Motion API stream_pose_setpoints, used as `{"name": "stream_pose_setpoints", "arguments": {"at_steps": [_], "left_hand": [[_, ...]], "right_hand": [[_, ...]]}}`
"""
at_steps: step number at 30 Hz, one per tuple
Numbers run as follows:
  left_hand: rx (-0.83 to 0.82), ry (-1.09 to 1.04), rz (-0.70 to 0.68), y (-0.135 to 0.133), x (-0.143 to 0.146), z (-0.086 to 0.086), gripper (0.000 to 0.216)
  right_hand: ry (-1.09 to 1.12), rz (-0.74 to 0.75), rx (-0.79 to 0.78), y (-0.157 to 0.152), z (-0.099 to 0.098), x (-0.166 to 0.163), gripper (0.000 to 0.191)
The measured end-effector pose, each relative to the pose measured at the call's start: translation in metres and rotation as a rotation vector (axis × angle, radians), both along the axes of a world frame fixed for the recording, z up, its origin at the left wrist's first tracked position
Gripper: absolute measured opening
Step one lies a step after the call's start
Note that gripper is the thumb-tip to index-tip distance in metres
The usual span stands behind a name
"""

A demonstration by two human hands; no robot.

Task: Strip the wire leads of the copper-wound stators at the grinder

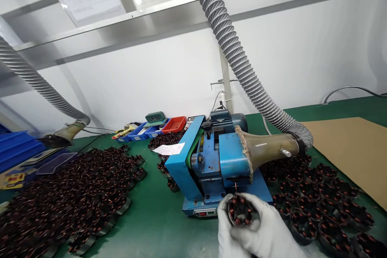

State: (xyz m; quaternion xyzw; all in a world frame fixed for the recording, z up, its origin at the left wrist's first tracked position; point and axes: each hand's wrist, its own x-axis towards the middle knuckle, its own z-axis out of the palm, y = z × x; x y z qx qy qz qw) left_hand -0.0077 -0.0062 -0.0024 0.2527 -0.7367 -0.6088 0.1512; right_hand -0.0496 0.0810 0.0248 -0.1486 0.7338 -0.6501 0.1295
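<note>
Both my hands wear white gloves and together hold one round wound coil part (241, 211) with copper windings, just in front of a blue benchtop machine (211, 161). My left hand (227, 229) grips its left side, and my right hand (269, 229) wraps its right side and underside. A thin copper wire end sticks up from the part toward the machine's opening. A funnel-shaped suction nozzle (266, 149) on a grey ribbed hose (238, 56) sits against the machine's right side.
A large heap of dark coil parts (69, 197) covers the green mat on the left. Several more (320, 197) lie in rows on the right. A cardboard sheet (353, 149) is far right. Blue and red bins (163, 127) and a second hose nozzle (60, 137) stand behind.
</note>
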Motion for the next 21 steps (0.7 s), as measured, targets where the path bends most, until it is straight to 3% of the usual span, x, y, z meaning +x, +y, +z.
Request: {"name": "stream_pose_setpoints", "arguments": {"at_steps": [4,10,18,21], "left_hand": [[0.145,-0.035,0.107,0.01,-0.028,0.015,0.033],[0.295,0.05,0.165,0.017,-0.039,0.029,0.028],[0.261,0.158,0.037,0.008,-0.043,0.015,0.027],[0.195,0.085,0.053,0.008,-0.037,0.012,0.03]], "right_hand": [[0.067,-0.169,0.21,-0.013,0.004,-0.014,0.034],[0.138,-0.215,0.222,-0.013,0.008,-0.026,0.027],[0.12,-0.235,0.24,-0.016,0.006,-0.027,0.032],[0.104,-0.225,0.25,-0.013,0.006,-0.021,0.032]]}}
